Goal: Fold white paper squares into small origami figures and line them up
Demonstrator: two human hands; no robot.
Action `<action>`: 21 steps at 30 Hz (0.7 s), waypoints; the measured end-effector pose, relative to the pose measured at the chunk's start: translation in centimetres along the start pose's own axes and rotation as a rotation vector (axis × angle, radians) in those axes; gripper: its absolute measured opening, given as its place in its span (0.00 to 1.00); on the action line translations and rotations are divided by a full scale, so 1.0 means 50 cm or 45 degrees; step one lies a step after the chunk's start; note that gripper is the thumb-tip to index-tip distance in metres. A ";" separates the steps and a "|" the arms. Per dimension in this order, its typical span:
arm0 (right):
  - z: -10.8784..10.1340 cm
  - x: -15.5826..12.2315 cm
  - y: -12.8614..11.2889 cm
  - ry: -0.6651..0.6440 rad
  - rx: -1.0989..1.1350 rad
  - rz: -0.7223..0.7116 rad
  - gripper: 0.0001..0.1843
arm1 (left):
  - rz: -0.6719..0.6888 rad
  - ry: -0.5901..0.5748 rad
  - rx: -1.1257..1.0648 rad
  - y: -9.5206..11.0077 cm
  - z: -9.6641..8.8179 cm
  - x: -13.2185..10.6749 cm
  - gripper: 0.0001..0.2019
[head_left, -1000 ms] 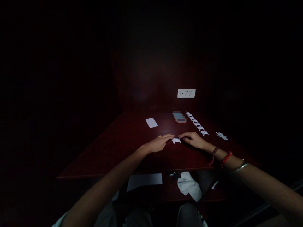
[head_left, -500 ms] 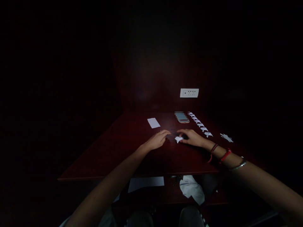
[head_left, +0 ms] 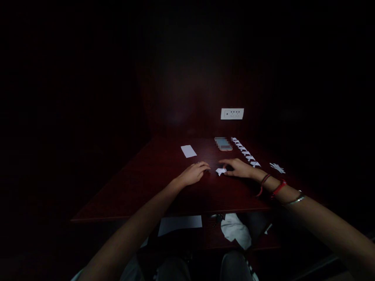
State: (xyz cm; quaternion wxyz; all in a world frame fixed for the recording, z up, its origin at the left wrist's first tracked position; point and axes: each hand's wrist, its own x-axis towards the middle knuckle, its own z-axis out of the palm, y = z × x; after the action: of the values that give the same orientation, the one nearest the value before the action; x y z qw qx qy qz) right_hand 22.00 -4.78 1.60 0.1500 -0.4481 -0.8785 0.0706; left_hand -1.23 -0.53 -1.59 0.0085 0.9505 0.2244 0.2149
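A small folded white paper piece [head_left: 220, 171] lies on the dark red table [head_left: 152, 187]. My right hand [head_left: 238, 168], with red bands and a metal bangle at the wrist, rests on the table with its fingertips pinching the piece's right side. My left hand [head_left: 193, 173] lies a short way to the left of the piece, fingers curled loosely, holding nothing and not touching it.
A row of several folded white paper shapes [head_left: 244, 153] runs along the right. Another paper shape [head_left: 277, 168] lies further right. A phone [head_left: 223, 143] and a white card [head_left: 188, 151] sit further back. A white wall socket [head_left: 232, 113] is behind. Paper sheets [head_left: 180, 224] lie under the table.
My left hand has let go of the paper piece and drawn back to the left. My right hand keeps the piece, which now looks more folded up.
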 end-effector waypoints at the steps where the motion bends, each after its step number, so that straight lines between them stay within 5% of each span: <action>1: -0.004 -0.001 -0.002 0.018 -0.002 -0.005 0.28 | 0.006 -0.002 0.010 0.000 0.000 0.000 0.18; 12: 0.012 -0.023 -0.002 0.019 0.049 -0.015 0.27 | 0.013 -0.034 0.056 -0.003 0.003 -0.002 0.17; 21: -0.048 -0.120 0.052 0.140 0.007 0.101 0.28 | 0.075 -0.080 0.108 0.051 0.032 0.051 0.14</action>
State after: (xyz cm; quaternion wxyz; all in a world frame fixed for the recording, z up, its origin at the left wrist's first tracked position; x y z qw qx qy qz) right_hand 28.07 -8.11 1.98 0.1964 -0.4852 -0.8503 0.0543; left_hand 2.56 -1.61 -1.75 -0.0309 0.9625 0.2049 0.1753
